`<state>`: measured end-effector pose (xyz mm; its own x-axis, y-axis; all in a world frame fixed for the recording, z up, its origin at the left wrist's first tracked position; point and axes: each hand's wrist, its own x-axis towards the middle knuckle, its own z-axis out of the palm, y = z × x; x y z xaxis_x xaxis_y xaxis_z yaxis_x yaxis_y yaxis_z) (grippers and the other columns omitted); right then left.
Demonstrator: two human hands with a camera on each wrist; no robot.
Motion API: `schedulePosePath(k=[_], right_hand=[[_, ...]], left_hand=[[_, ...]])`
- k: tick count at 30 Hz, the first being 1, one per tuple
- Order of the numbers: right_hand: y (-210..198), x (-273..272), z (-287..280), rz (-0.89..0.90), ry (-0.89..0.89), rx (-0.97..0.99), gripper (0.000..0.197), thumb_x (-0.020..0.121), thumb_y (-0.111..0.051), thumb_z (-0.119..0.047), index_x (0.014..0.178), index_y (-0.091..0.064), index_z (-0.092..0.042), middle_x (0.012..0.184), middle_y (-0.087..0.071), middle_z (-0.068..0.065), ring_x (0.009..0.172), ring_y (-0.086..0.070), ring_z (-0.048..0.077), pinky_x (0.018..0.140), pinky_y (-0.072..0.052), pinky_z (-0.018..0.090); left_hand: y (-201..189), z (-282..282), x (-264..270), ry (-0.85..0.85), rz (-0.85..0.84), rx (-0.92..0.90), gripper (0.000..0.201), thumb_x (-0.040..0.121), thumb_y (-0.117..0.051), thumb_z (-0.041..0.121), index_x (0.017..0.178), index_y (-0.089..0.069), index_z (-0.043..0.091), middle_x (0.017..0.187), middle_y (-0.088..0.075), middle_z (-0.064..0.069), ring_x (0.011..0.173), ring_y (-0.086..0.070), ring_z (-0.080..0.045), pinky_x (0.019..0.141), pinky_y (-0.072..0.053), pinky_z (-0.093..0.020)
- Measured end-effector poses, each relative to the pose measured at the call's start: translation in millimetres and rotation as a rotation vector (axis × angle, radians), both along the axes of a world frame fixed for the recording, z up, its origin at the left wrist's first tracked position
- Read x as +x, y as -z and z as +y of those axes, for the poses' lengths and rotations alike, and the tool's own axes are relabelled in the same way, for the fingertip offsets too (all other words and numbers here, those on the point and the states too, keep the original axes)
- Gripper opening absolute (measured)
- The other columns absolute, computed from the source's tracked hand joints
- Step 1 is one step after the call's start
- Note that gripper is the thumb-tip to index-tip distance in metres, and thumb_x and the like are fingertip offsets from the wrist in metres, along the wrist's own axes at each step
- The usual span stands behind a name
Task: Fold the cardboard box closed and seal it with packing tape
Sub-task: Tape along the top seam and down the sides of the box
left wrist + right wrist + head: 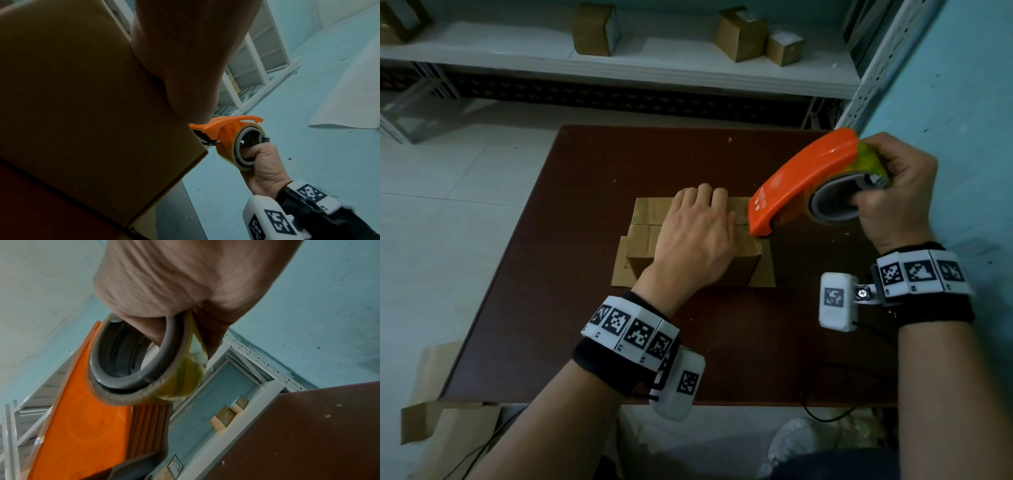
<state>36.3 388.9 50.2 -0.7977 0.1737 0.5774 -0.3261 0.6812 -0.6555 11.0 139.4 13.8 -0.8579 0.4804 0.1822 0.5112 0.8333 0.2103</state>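
A small cardboard box (pixel 650 222) stands on the dark brown table (pixel 571 274), its top flaps folded down, side flaps spread on the table. My left hand (pixel 693 236) lies flat on the box top, fingers reaching over the far edge. My right hand (pixel 893 198) grips an orange tape dispenser (pixel 798 185) by its grey roll core, fingers through the ring. The dispenser's front end touches the box's right top edge. In the left wrist view the box (pixel 82 97) fills the left and the dispenser (pixel 228 131) meets its corner. The right wrist view shows the tape roll (pixel 144 363) close up.
A white shelf (pixel 619 65) behind the table carries several small cardboard boxes (pixel 594 29). A blue wall (pixel 962 85) stands close on the right. Flat cardboard pieces (pixel 448 421) lie on the floor at the lower left. A black cable (pixel 825 414) hangs off the table's front edge.
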Motion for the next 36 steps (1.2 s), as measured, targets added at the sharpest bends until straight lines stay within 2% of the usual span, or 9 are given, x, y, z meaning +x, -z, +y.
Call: schedulePosePath(k=[3, 6, 9, 14, 19, 25, 27, 31, 36], right_hand=[[0.0, -0.5, 1.0, 0.007, -0.009, 0.011, 0.027, 0.071, -0.061, 0.017, 0.094, -0.068, 0.005, 0.085, -0.066, 0.008, 0.072, -0.062, 0.0, 0.063, -0.049, 0.009], [0.0, 0.2, 0.3, 0.015, -0.015, 0.004, 0.025, 0.07, -0.06, 0.016, 0.092, -0.067, 0.005, 0.083, -0.064, 0.006, 0.071, -0.06, -0.001, 0.062, -0.048, 0.009], [-0.6, 0.9, -1.2, 0.015, -0.016, -0.003, 0.027, 0.07, -0.058, 0.016, 0.092, -0.067, 0.004, 0.083, -0.063, 0.004, 0.07, -0.058, -0.009, 0.063, -0.046, 0.006], [-0.7, -0.2, -1.9, 0.018, -0.015, -0.024, 0.03, 0.068, -0.058, 0.017, 0.092, -0.068, 0.003, 0.083, -0.062, 0.002, 0.068, -0.059, -0.009, 0.062, -0.045, 0.005], [-0.2, -3.6, -3.1, 0.031, -0.02, -0.021, 0.026, 0.07, -0.058, 0.017, 0.092, -0.067, 0.006, 0.083, -0.064, 0.004, 0.071, -0.059, -0.005, 0.063, -0.047, 0.008], [0.3, -8.6, -18.0, 0.024, -0.081, -0.048, 0.026, 0.071, -0.058, 0.012, 0.094, -0.068, 0.006, 0.086, -0.065, 0.005, 0.072, -0.06, -0.008, 0.065, -0.048, 0.008], [0.4, -11.6, -25.9, 0.022, -0.112, -0.054, 0.026, 0.071, -0.058, 0.008, 0.094, -0.068, 0.006, 0.086, -0.066, 0.007, 0.073, -0.062, 0.0, 0.066, -0.05, 0.013], [-0.9, -15.9, -39.0, -0.015, -0.155, -0.06, 0.027, 0.072, -0.061, 0.008, 0.098, -0.068, 0.009, 0.092, -0.071, 0.019, 0.083, -0.069, 0.029, 0.073, -0.06, 0.034], [-1.4, -15.0, -45.2, -0.028, -0.143, -0.074, 0.026, 0.073, -0.061, 0.013, 0.098, -0.068, 0.01, 0.091, -0.071, 0.021, 0.081, -0.069, 0.035, 0.072, -0.06, 0.044]], left_hand=[[1.1, 0.5, -4.3, 0.099, -0.017, -0.003, 0.045, 0.107, -0.03, 0.031, 0.137, -0.051, 0.006, 0.137, -0.057, -0.017, 0.134, -0.05, -0.032, 0.124, -0.026, -0.045], [2.2, -3.4, -7.8, 0.153, -0.04, -0.018, 0.059, 0.107, -0.025, 0.033, 0.156, -0.033, 0.001, 0.16, -0.041, -0.018, 0.152, -0.033, -0.03, 0.127, -0.017, -0.042], [0.8, -4.2, -6.5, 0.165, -0.055, -0.047, 0.065, 0.106, -0.024, 0.043, 0.16, -0.029, 0.005, 0.157, -0.043, -0.015, 0.146, -0.038, -0.027, 0.122, -0.022, -0.04], [-0.8, -8.6, -8.1, 0.205, -0.075, -0.063, 0.085, 0.095, -0.021, 0.07, 0.161, -0.027, 0.017, 0.148, -0.049, -0.009, 0.135, -0.044, -0.025, 0.115, -0.028, -0.039], [-0.1, -6.2, -1.1, 0.141, -0.004, -0.106, 0.106, 0.08, -0.026, 0.096, 0.153, -0.037, 0.02, 0.133, -0.055, -0.009, 0.122, -0.053, -0.027, 0.114, -0.035, -0.044], [-1.1, -11.4, 1.3, 0.047, 0.008, -0.163, 0.104, 0.072, -0.036, 0.091, 0.149, -0.038, 0.02, 0.131, -0.054, -0.012, 0.12, -0.052, -0.031, 0.11, -0.038, -0.045], [-2.5, -17.5, 1.2, 0.025, 0.009, -0.154, 0.104, 0.069, -0.036, 0.09, 0.143, -0.043, 0.018, 0.126, -0.056, -0.012, 0.115, -0.053, -0.031, 0.105, -0.041, -0.045], [-3.4, -29.8, -1.1, 0.024, 0.006, -0.125, 0.097, 0.067, -0.043, 0.088, 0.129, -0.05, 0.014, 0.12, -0.058, -0.008, 0.109, -0.055, -0.027, 0.099, -0.044, -0.041], [-1.3, -34.8, -1.2, 0.056, -0.028, -0.089, 0.098, 0.069, -0.045, 0.088, 0.135, -0.046, 0.016, 0.124, -0.057, -0.006, 0.114, -0.055, -0.026, 0.106, -0.04, -0.042]])
